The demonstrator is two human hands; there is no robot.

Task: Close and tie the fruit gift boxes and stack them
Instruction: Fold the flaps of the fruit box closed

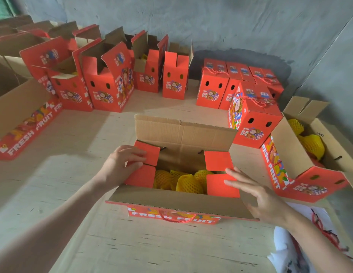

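Observation:
An open red fruit gift box (171, 213) stands in front of me on the pale table, with fruit in yellow foam nets (183, 180) visible inside. Its long back flap (183, 133) stands up and its front flap lies toward me. My left hand (118, 166) presses the two small red side flaps on the left inward with flat fingers. My right hand (256, 194) presses the right side flaps (221, 174) with straight fingers. A red rope handle (177, 218) hangs on the front face.
Several open red boxes (108, 81) stand at the back left. Closed, tied boxes (250, 115) are grouped at the back right. Another open box with netted fruit (309, 146) sits at the right. A bag with red ropes (319, 233) lies at the lower right.

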